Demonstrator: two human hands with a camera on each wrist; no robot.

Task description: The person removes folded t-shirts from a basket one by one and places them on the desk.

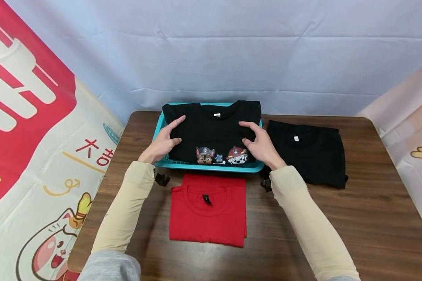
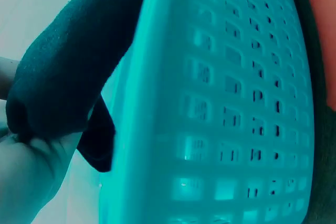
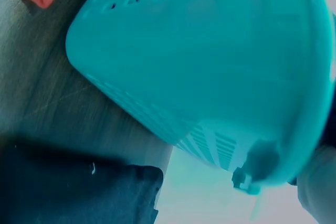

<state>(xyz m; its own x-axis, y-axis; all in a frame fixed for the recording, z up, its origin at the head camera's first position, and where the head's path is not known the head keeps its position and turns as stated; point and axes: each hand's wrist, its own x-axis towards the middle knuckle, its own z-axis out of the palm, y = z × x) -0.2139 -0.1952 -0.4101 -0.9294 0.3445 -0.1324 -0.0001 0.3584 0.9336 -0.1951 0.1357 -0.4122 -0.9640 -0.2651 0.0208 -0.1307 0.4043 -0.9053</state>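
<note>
A folded black T-shirt [image 1: 211,128] with cartoon dog faces along its lower edge lies across the top of a turquoise plastic basket [image 1: 211,168]. My left hand [image 1: 161,144] grips its left side, thumb and a finger showing on top of the cloth. In the left wrist view the cloth bunches in that hand above the basket rim. On the opposite side my right hand [image 1: 261,146] holds the shirt's right edge in the same way; its other fingers are hidden. In the right wrist view the basket's wall [image 3: 199,66] covers most of the picture.
A folded red T-shirt [image 1: 211,226] lies on the brown wooden table [image 1: 365,218] in front of the basket. Another folded black T-shirt [image 1: 313,156] lies to the basket's right. Behind the table hangs a pale cloth [image 1: 232,50], with a printed banner [image 1: 28,156] at left.
</note>
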